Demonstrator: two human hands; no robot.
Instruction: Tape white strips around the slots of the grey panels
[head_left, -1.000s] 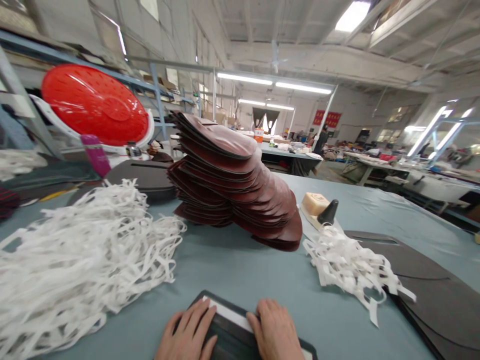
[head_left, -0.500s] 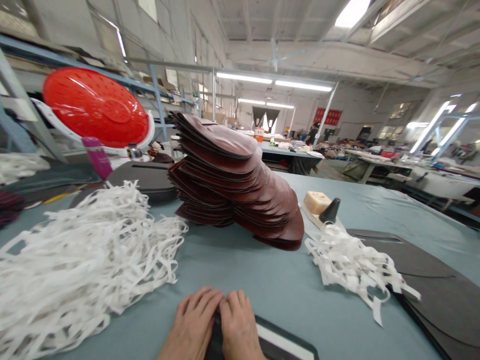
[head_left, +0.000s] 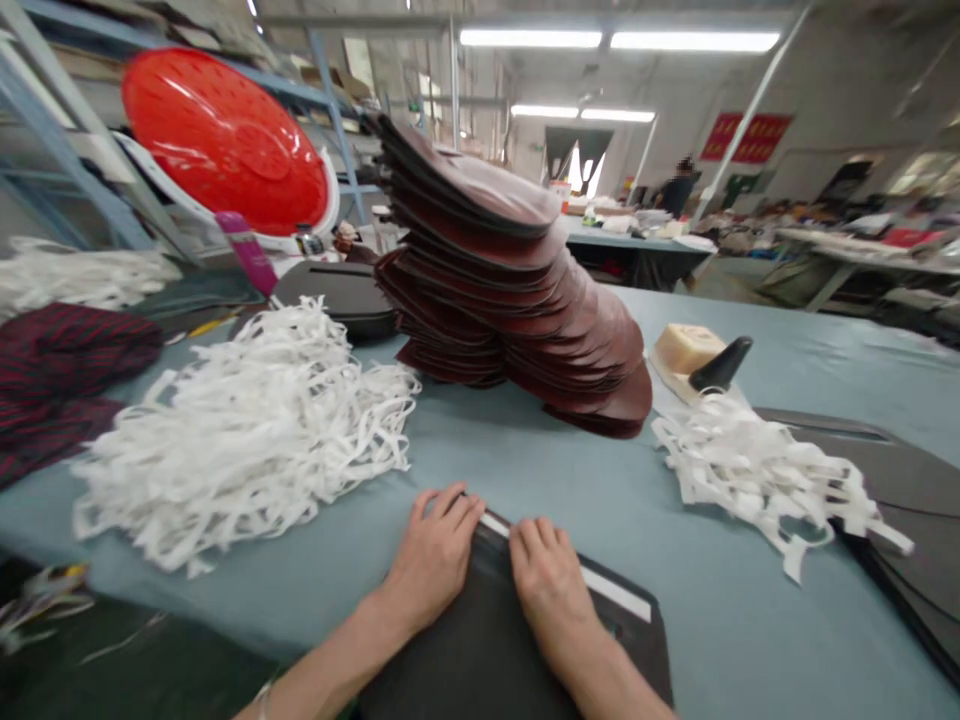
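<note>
A black flat panel (head_left: 487, 640) lies at the table's near edge, with a white strip (head_left: 616, 592) running along its far side. My left hand (head_left: 439, 545) is closed over the panel's far left corner, fingers curled on its edge. To the right, my right hand (head_left: 551, 575) grips the same far edge, its bent fingers together over the white strip. Part of the strip shows between the hands. The undersides of the fingers and my thumbs are mostly hidden.
Heaped white strips (head_left: 262, 430) lie left, and a smaller white pile (head_left: 757, 470) lies right beside dark grey panels (head_left: 915, 490). A tall, leaning stack of brown leather-like pieces (head_left: 517, 280) stands ahead. Near it sits a tape dispenser-like beige block (head_left: 686, 350) with a black cone (head_left: 721, 365).
The view has tipped downward, showing more of the panel and my forearms. My hands have moved apart along the panel's far edge, uncovering white strip between them.
</note>
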